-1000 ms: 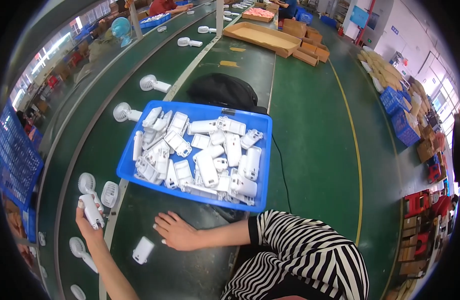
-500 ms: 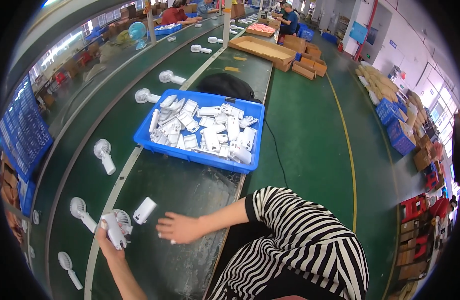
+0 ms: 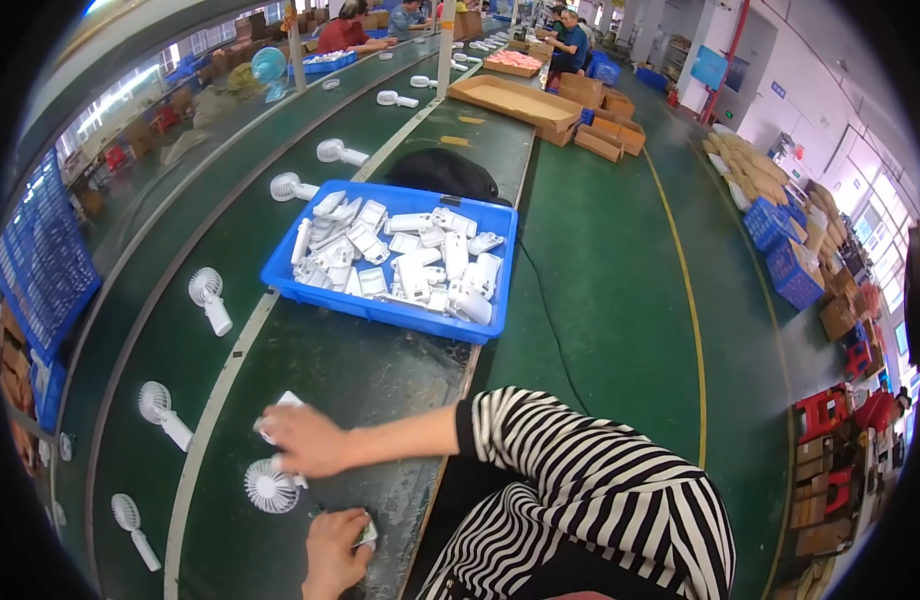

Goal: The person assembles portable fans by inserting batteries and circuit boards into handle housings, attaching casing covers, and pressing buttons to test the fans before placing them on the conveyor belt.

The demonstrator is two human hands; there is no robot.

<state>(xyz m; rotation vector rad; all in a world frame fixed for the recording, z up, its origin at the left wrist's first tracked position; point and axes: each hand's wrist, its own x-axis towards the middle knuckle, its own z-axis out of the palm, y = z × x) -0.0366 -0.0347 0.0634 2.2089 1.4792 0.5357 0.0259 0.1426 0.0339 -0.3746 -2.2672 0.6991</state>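
A: What is the left hand doing?

B: It is showing low in the view, over the dark, scuffed worktop; its fingers are curling inward, clamped on a small white-edged piece; the hand itself is hiding most of that piece.

A: And the right hand?

B: It is extending leftward from a black-and-white striped sleeve; it is blurring, and its fingers are partly covering a white oblong plastic casing; I cannot tell whether they are gripping it or only touching it.

A: Where is the round white fan head with the ribbed grille?

B: It is lying just beside the right hand, up and to the left of the left one; the two hands are staying apart.

A: What about farther out?

B: A shallow blue plastic tray is standing beyond the hands, holding a jumble of white plastic shells; a black bag is sitting just behind it; to the left, white handheld fans are lying spaced along a green conveyor belt.
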